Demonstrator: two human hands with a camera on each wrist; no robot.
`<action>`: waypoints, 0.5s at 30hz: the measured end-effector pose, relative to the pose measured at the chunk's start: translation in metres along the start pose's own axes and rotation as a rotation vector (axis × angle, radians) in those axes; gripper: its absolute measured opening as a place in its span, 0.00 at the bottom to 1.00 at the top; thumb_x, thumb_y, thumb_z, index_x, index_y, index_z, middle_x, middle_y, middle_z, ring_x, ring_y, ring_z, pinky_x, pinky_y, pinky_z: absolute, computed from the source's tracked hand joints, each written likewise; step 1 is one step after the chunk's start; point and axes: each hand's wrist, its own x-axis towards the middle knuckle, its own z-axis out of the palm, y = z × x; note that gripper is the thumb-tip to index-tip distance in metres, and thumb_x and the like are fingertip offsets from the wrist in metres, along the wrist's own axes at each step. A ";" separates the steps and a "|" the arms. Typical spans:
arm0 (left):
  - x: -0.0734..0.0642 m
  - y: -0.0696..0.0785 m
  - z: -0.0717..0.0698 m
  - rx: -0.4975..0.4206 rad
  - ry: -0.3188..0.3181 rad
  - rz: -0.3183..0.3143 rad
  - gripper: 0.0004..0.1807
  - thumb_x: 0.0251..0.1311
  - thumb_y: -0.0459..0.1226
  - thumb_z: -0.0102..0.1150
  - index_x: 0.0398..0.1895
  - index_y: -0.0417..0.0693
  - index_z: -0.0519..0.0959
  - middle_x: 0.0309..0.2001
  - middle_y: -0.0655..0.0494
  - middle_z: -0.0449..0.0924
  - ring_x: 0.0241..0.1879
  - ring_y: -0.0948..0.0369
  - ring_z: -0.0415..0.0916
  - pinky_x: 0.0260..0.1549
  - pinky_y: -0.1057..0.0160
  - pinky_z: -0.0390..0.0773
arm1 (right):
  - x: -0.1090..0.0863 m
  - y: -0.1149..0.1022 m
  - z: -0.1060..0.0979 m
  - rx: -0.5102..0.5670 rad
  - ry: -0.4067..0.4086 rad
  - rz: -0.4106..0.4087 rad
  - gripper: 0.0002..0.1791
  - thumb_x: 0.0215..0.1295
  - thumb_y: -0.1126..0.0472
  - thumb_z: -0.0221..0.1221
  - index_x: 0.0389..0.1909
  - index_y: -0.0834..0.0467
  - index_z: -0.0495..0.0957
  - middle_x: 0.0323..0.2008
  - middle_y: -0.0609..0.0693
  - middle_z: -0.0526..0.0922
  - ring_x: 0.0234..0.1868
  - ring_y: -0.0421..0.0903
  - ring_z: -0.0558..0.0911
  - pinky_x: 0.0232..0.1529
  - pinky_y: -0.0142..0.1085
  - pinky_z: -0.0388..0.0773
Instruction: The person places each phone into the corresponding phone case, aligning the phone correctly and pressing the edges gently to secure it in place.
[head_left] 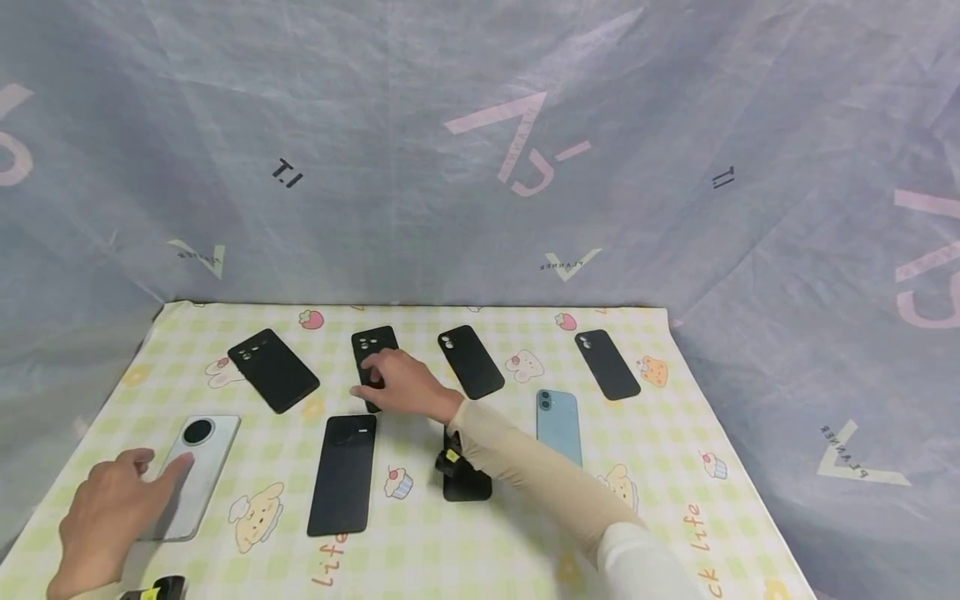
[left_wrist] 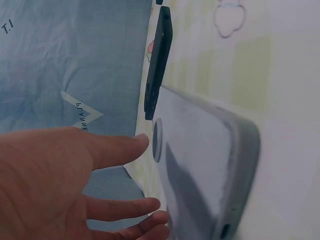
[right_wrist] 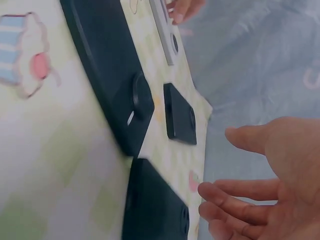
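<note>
A white phone (head_left: 201, 492) with a round black camera lies back up at the left of the table. My left hand (head_left: 112, 512) hovers over its left side, thumb and fingers spread apart, and nothing is gripped in the left wrist view. Farther right, my right hand (head_left: 401, 383) reaches over a black phone case (head_left: 375, 337) in the back row and hides part of it. The right wrist view shows that hand's fingers (right_wrist: 245, 190) loosely bent and holding nothing. A black phone (head_left: 342, 479) lies in front of that case.
Other black cases lie along the back: one at left (head_left: 272, 373), one right of centre (head_left: 471, 362), one at far right (head_left: 607, 365). A blue phone (head_left: 558, 421) and another black phone (head_left: 468, 487) lie partly under the right forearm. A grey-blue curtain (head_left: 480, 167) hangs behind the checked tablecloth (head_left: 262, 567).
</note>
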 end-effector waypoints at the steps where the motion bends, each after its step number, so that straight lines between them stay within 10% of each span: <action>1: 0.001 0.001 -0.001 0.004 -0.005 0.005 0.47 0.75 0.60 0.55 0.69 0.22 0.64 0.60 0.21 0.67 0.57 0.26 0.71 0.45 0.30 0.76 | 0.004 -0.004 0.001 -0.009 -0.007 -0.005 0.28 0.79 0.48 0.64 0.67 0.64 0.81 0.44 0.53 0.86 0.36 0.39 0.79 0.39 0.27 0.75; 8: 0.003 0.001 -0.008 -0.002 -0.013 0.063 0.49 0.75 0.64 0.52 0.70 0.22 0.65 0.58 0.22 0.68 0.52 0.29 0.74 0.40 0.33 0.75 | 0.036 -0.025 0.018 -0.027 -0.021 0.020 0.27 0.80 0.44 0.62 0.64 0.61 0.84 0.39 0.47 0.87 0.34 0.36 0.80 0.42 0.25 0.77; 15: 0.003 0.008 -0.009 0.053 -0.039 0.038 0.49 0.73 0.62 0.57 0.71 0.23 0.63 0.59 0.17 0.63 0.57 0.24 0.69 0.44 0.29 0.75 | 0.066 -0.029 0.036 0.045 -0.038 0.059 0.28 0.80 0.45 0.61 0.20 0.54 0.70 0.15 0.42 0.55 0.16 0.37 0.53 0.21 0.30 0.51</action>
